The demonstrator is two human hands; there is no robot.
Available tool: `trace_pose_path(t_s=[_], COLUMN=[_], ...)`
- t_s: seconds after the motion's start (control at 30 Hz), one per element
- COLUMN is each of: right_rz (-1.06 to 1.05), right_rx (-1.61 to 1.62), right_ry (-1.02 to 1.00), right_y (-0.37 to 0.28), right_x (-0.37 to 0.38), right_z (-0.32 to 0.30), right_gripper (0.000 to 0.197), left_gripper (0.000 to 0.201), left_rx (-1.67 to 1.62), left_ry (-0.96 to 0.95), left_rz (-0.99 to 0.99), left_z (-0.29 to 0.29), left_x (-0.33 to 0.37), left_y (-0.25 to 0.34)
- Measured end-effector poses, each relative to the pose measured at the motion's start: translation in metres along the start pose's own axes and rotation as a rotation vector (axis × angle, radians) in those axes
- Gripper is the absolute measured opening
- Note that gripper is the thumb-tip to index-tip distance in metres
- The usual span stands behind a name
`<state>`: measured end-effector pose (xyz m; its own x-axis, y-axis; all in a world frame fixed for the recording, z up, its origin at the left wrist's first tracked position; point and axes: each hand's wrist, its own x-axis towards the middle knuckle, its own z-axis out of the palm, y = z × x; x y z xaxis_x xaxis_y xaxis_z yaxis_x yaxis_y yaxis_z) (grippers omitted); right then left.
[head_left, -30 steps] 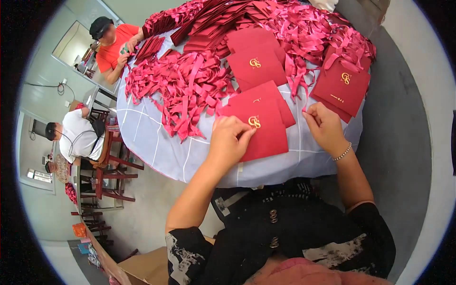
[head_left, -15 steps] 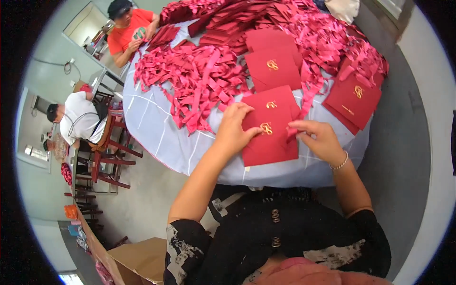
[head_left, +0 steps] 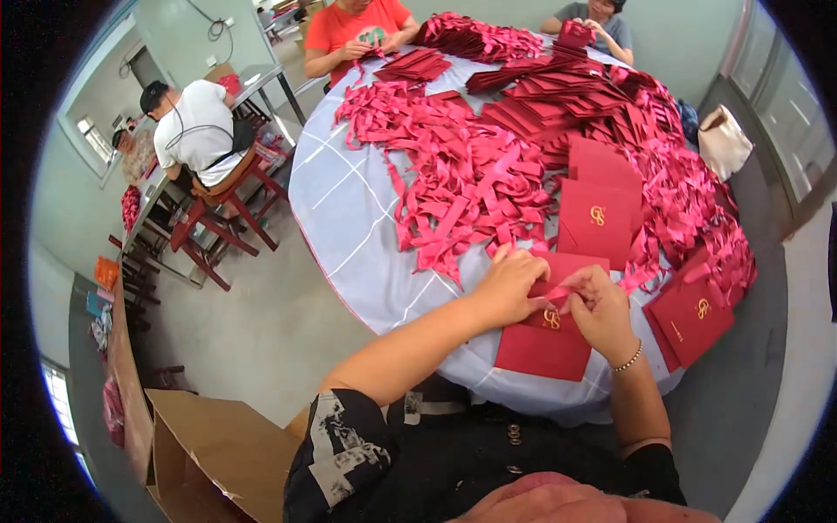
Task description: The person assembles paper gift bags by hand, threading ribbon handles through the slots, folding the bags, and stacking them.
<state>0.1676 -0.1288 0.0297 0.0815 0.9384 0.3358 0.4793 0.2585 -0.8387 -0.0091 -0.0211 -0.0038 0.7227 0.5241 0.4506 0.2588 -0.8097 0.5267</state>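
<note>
A flat red paper bag with a gold emblem (head_left: 542,352) lies at the near edge of the cloth-covered table, and a second red bag partly shows beyond it under my hands. My left hand (head_left: 510,286) rests on the bags, thumb and fingers apart. Just to its right, my right hand (head_left: 602,312) pinches a pink ribbon (head_left: 558,295) between thumb and fingertips above the emblem. The two hands almost meet, and the ribbon's left end is hidden by the fingers.
Loose pink ribbons (head_left: 471,187) heap up beyond my hands. More red bags (head_left: 596,218) lie farther off, and another stack (head_left: 693,321) sits at the right. Two co-workers handle red pieces across the table. An opened cardboard box (head_left: 222,440) stands at lower left.
My right hand has moved left over the emblem and now meets my left hand, drawing the ribbon across. The view has shifted, bringing a second co-worker across the table into sight.
</note>
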Motion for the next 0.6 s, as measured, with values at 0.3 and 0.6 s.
trace_pose_path(t_s=[0.3, 0.6], right_rz=[-0.179, -0.187], right_rx=[-0.282, -0.314], right_ry=[-0.142, -0.116], right_y=[-0.007, -0.014], right_x=[0.01, 0.022], right_z=[0.001, 0.01], right_gripper=[0.016, 0.005], left_gripper=[0.042, 0.041], left_rx=[-0.029, -0.043], left_ry=[0.007, 0.11], left_rz=[-0.019, -0.017], left_z=[-0.006, 0.0], left_x=[-0.002, -0.009], left_y=[0.0, -0.004])
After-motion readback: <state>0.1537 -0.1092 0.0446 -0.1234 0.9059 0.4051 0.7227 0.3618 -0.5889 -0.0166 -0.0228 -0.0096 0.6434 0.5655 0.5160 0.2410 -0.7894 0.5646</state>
